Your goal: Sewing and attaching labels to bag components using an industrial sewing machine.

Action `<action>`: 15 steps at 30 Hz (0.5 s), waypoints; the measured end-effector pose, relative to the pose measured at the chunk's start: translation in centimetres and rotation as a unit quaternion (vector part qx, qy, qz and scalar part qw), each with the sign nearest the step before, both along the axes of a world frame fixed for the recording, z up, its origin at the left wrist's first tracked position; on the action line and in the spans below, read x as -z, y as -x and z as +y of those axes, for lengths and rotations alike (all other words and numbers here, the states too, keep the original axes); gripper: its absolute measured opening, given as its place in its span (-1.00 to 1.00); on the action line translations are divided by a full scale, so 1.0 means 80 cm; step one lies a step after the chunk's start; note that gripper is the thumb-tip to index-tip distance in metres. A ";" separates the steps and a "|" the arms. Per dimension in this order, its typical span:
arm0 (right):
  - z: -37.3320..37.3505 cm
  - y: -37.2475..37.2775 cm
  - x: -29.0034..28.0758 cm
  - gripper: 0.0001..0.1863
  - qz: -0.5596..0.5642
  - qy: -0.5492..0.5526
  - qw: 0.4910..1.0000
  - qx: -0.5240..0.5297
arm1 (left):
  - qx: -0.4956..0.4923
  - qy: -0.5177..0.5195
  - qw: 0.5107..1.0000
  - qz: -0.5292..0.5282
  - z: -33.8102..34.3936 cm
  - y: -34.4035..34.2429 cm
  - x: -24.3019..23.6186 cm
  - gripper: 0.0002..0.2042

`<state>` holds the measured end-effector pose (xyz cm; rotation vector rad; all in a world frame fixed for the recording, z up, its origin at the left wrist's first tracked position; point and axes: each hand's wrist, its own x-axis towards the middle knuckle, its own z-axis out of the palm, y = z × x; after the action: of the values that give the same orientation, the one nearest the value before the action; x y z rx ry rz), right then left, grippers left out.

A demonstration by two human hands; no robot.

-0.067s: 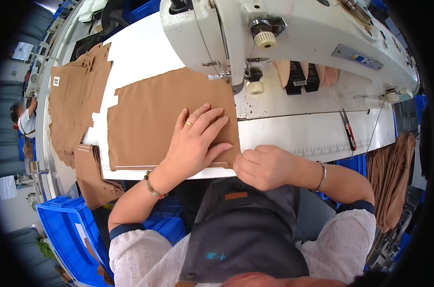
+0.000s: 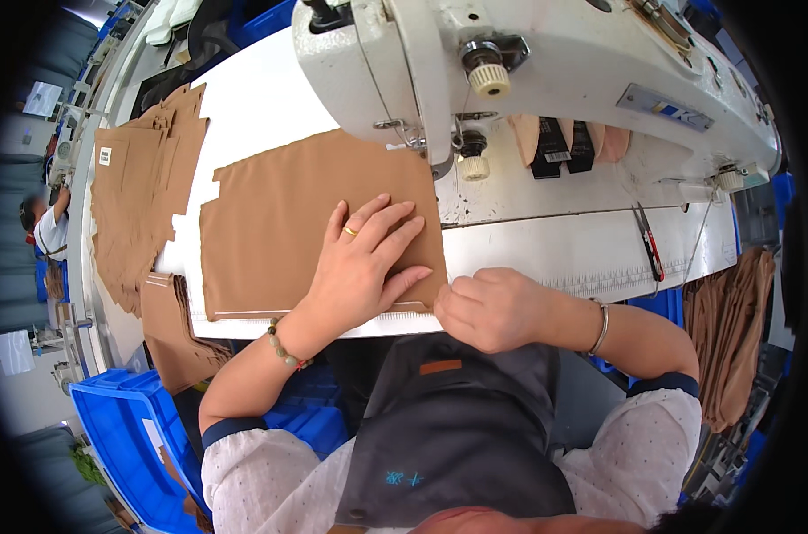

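A brown fabric panel (image 2: 270,222) lies flat on the white sewing table, its upper right edge reaching the needle area of the sewing machine (image 2: 564,62). My left hand (image 2: 364,254) rests on the panel's right half, palm down with fingers stretched out. At the panel's lower right corner, my right hand (image 2: 488,307) is closed, thumb and fingers pinching the corner of the cloth. A line of white stitching runs along the panel's near edge.
A stack of brown cut pieces (image 2: 141,187) lies at the left, with folded brown pieces (image 2: 172,329) hanging over the edge. Scissors (image 2: 649,242) lie on the right. A blue bin (image 2: 132,436) stands lower left; brown cloth (image 2: 733,343) hangs at right. Another person (image 2: 49,222) sits far left.
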<state>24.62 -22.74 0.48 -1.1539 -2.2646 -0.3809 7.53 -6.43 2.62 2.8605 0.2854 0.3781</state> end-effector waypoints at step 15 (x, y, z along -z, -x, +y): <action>0.050 -0.041 0.008 -0.84 0.026 0.035 0.999 0.010 | 0.015 -0.021 0.998 -0.049 0.057 -0.043 0.005 -0.56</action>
<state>27.94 -18.76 -0.20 -1.2095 -2.2390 -0.2782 11.01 -1.83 2.21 2.8718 0.2182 0.5213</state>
